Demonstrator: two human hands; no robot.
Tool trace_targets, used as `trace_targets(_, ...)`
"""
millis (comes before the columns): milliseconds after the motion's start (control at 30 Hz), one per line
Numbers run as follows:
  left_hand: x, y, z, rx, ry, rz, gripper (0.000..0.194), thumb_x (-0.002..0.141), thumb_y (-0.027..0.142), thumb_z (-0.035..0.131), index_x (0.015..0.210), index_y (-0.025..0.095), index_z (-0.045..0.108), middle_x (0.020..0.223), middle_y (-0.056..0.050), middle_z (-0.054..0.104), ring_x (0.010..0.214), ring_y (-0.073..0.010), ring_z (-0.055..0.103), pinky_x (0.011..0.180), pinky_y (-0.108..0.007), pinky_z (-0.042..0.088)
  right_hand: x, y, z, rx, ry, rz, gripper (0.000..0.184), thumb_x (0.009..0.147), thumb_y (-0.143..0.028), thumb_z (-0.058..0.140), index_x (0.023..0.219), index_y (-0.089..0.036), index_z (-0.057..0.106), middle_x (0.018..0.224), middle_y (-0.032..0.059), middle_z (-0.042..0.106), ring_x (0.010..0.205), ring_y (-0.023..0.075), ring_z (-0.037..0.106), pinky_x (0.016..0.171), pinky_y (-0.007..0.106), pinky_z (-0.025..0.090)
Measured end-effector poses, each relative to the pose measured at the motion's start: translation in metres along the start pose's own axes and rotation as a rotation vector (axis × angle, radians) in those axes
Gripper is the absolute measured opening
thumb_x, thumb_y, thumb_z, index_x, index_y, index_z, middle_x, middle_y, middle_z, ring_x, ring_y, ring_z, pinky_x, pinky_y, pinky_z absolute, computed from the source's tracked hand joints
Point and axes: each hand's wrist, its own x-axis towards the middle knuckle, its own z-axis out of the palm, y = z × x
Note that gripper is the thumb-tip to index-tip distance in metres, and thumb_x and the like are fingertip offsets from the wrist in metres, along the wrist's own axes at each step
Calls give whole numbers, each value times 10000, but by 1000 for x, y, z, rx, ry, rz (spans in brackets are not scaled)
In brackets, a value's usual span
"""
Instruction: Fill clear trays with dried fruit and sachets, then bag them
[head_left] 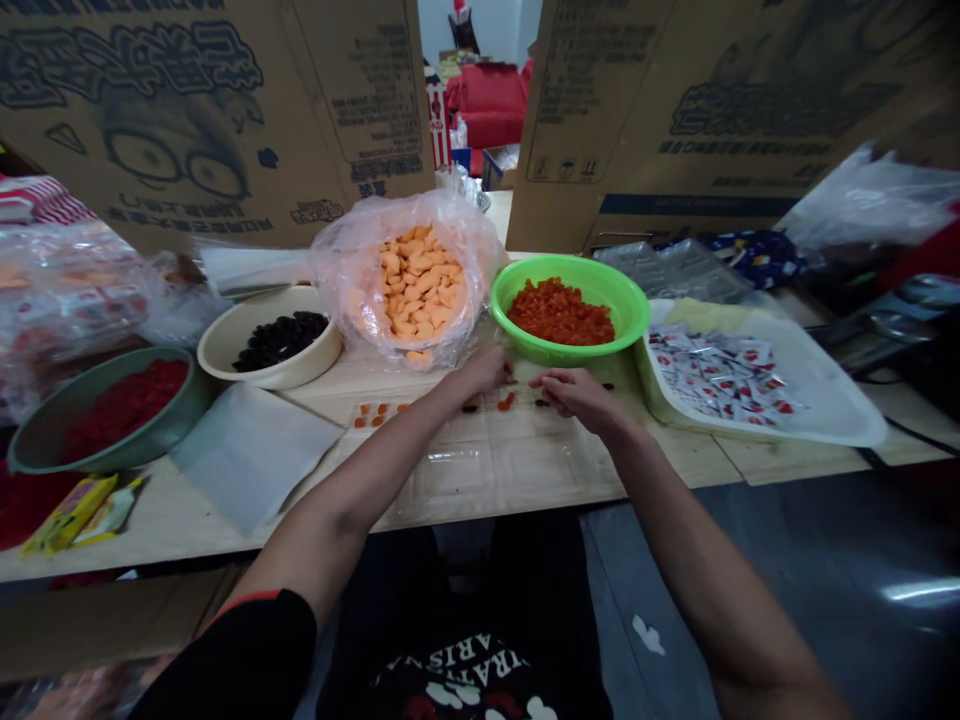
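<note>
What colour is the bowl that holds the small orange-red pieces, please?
The bowl is bright lime green, as the head view shows best.

Dim, cool indoor light, soft shadows, glare on the floor (924, 592), with stretched, blurry edges at both sides.

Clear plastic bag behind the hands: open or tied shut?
Open. The bag has its mouth spread wide, and the pale orange pieces inside show uncovered through it.
</note>
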Motion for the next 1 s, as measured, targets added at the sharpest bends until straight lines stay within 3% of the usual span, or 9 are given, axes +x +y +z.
trace_targets(100, 3, 1, -4, 22, -69, 22, 77, 702, 151, 666, 712, 129, 738, 636, -24, 639, 623, -151, 510, 640, -268, 401, -6, 13, -11, 160, -1, -12, 282, 795, -414, 610, 868, -142, 630, 608, -49, 432, 485, 75, 336, 463, 222, 239)
trace_targets(167, 4, 2, -4, 33, -89, 25, 81, 701, 141, 645, 678, 127, 722, 582, -8, 591, 594, -140, 481, 617, -262, 389, -7, 19, -10, 93, 7, -44, 283, 786, -405, 612, 899, -146, 630, 622, -43, 463, 502, 87, 372, 484, 227, 290)
trace_targets(367, 3, 4, -5, 53, -31, -18, 57, 670, 130, 654, 614, 128, 665, 539, 14, 528, 580, -142, 469, 616, -264, 410, 6, 6, 30, -686, 105, -242, 235, 840, -180, 518, 1011, -148, 676, 796, 64, 677, 719, 183, 593, 683, 271, 419)
trace_targets(433, -1, 3, -10, 51, 39, -38, 56, 677, 143, 646, 703, 127, 694, 609, 5, 583, 622, -154, 507, 652, -269, 437, 9, 1, 45, -832, 85, -273, 295, 827, -165, 561, 1101, -143, 668, 899, 114, 718, 821, 230, 648, 736, 290, 435)
trace_targets(533, -16, 0, -20, 43, 155, -79, 289, 698, 134, 600, 961, 116, 719, 764, -18, 666, 702, -166, 567, 704, -269, 465, 12, -2, 57, -1007, 75, -293, 339, 803, -157, 609, 1136, -128, 664, 962, 168, 725, 869, 271, 677, 760, 314, 452)
trace_targets(600, -31, -1, -23, 30, 202, -105, 373, 715, 132, 574, 1064, 118, 707, 814, -25, 691, 728, -168, 591, 723, -270, 476, 16, -3, 57, -993, 91, -299, 304, 808, -145, 602, 1101, -135, 685, 995, 169, 723, 892, 263, 680, 787, 314, 460)
trace_targets(733, -58, 1, -23, -51, 253, -140, 288, 754, 123, 512, 933, 129, 738, 830, -34, 713, 763, -170, 621, 757, -273, 490, 19, -2, 37, -876, 146, -307, 337, 905, -135, 444, 1115, -155, 708, 1015, 101, 739, 886, 192, 670, 795, 267, 463)
trace_targets(833, -65, 5, -19, -88, 194, -146, 264, 750, 130, 528, 908, 117, 739, 794, -28, 706, 713, -162, 612, 704, -262, 489, 8, 7, 18, -730, 181, -264, 351, 911, -165, 416, 1066, -138, 731, 908, 76, 751, 800, 187, 661, 715, 260, 450)
trace_targets(1000, -55, 18, -13, 198, -36, 161, 249, 780, 104, 571, 946, 149, 751, 921, -50, 721, 833, -180, 644, 753, -261, 480, -28, 30, 15, -857, 66, -217, 292, 905, -218, 460, 910, -166, 747, 927, 91, 767, 863, 218, 680, 729, 279, 418)
